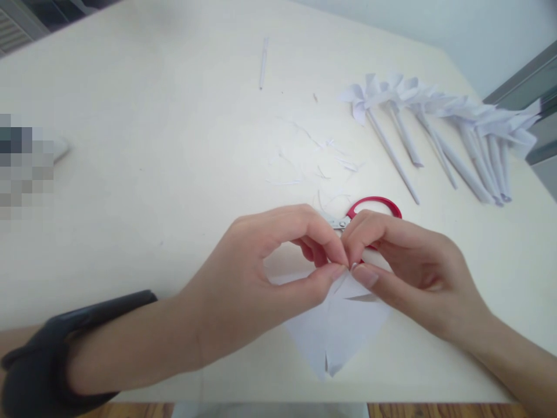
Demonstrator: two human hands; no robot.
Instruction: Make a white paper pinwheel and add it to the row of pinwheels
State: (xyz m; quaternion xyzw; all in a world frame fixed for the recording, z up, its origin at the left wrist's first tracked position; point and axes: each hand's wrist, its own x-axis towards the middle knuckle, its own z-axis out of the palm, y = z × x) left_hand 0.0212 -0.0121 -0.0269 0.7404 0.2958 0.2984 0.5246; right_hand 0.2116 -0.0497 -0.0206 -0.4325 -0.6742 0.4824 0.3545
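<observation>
Holds the left hand [248, 273] and the right hand [422, 267] close together, pinching white paper [348, 337] with both. Has most of that paper just below them, near the table's [130, 232] front edge. Has red-handled scissors [342, 224] just past, then thin scraps [329, 143], with paper pinwheels [456, 110] off to the right.

Single view from a camera worn on the person's head, looking forward and steeply down across a white table [174, 145]. It is close enough that the left hand [239, 273] and right hand [448, 290] loom large just below centre, reaching in from the lower sides. The near table edge and wooden floor [413, 411] line the bottom; a pale wall [391, 17] fills the upper right.
</observation>
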